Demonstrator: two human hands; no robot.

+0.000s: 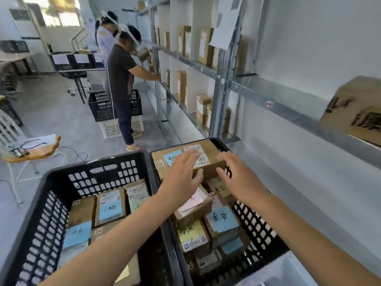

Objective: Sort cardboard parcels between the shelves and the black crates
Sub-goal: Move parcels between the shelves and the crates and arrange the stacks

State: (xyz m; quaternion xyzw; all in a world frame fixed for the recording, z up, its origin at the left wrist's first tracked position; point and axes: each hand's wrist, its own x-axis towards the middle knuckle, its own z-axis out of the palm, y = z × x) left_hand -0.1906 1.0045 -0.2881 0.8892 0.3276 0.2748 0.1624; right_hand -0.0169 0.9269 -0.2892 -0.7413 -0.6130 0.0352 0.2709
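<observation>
Nearest us are two black crates side by side. The left crate (51,182) holds small parcels (111,205) flat on its floor. The right crate (254,223) is stacked fuller, with blue, yellow and pink notes on the boxes. We are working over the right one.

Both forearms reach forward across it. Left grip (181,174) is open: fingers straight and spread, palm down over the top of the big parcel (207,148), fingertips over its white label. Right grip (237,178) is also open, fingers splayed, at the parcel's near right corner. Neither is curled round anything. We cannot tell whether either touches the cardboard.

Key relation: the big parcel lies at the far end of the right crate, on top of the smaller ones, with its top about level with the rim. Its long axis runs left to right across the crate, slightly skewed, so it sits crosswise to both forearms. It is ahead of and under the palms, not between them. Left grip covers the middle of the top and right grip is at the right end, so the left end is uncovered. Our read: for a two-sided lift, left grip needs to go further left to that end. Right grip is nearer its hold.

Beyond, on the right, is the metal shelf (288,105), with a shelved parcel (354,112) at the frame edge, blurred. Further down the aisle another person (120,79) works at the same shelves.
</observation>
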